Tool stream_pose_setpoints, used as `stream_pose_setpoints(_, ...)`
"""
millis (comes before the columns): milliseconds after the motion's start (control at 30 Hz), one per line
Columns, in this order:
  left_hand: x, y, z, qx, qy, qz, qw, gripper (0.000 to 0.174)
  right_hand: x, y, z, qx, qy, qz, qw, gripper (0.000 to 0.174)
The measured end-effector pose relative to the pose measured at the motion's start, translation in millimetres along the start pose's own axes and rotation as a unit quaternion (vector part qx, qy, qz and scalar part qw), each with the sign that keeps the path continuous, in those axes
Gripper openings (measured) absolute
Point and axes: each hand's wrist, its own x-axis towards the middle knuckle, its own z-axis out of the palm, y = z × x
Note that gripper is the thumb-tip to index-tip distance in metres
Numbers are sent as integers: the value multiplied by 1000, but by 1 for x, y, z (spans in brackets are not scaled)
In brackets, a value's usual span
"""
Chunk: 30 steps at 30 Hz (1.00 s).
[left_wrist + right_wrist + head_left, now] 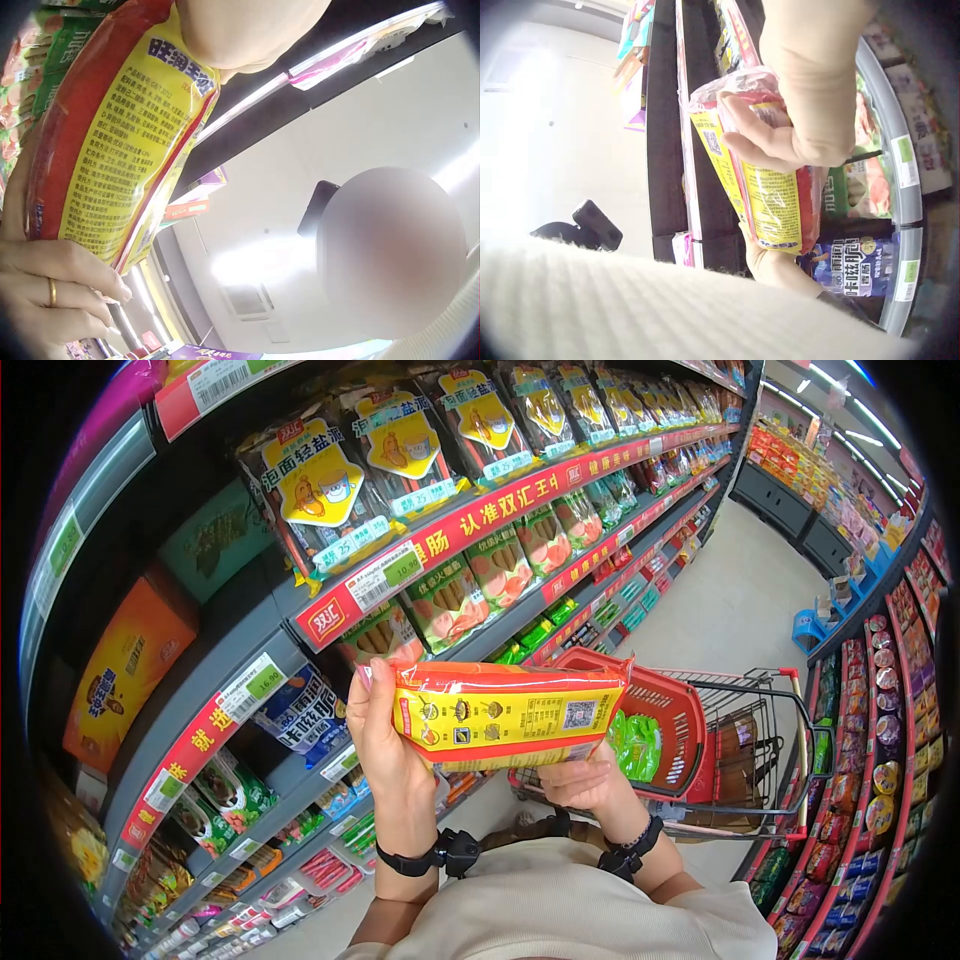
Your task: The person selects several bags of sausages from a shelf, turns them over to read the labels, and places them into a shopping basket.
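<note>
Both hands hold a red-and-yellow food packet (pixel 510 710) in front of the body, its back with small pictures and a square code turned up in the head view. My left hand (pixel 383 745) grips the packet's left end, thumb along the upper side. At the opposite end, my right hand (pixel 585 778) holds the lower edge with curled fingers. Fine print covers the packet's yellow side (pixel 131 139) in the left wrist view, where the right hand's ringed fingers (pixel 56 281) wrap its lower end. In the right wrist view, the right fingers (pixel 761 139) lie across the packet.
A shelf rack (pixel 440 545) of sausage packs curves along the left and front. Just beyond the right hand stands a shopping cart (pixel 750 750) carrying a red basket (pixel 680 725) with a green packet (pixel 635 745) inside. Another stocked shelf (pixel 860 790) runs along the right.
</note>
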Motion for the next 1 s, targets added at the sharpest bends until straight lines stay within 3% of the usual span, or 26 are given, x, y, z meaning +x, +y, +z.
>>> stream_pose_setpoints(233,-8,0,5,6,-13,19,1000,18,2,0,-3,-5,-41,-8,999,54)
stream_pose_setpoints(433,-19,1,10,15,-51,81,995,18,-3,4,3,-48,37,-62,996,52)
stream_pose_setpoints(500,-23,3,12,25,-109,110,988,23,-2,0,-3,-65,-26,-29,997,53)
stream_pose_setpoints(733,-27,2,15,49,-137,156,977,33,-6,-7,-13,-104,-45,-11,993,52)
stream_pose_setpoints(933,-28,2,17,69,-143,171,972,37,-10,-11,-21,-99,-8,-9,995,51)
stream_pose_setpoints(1000,-28,1,17,65,-145,171,972,37,-8,-11,-21,-91,-41,-2,995,50)
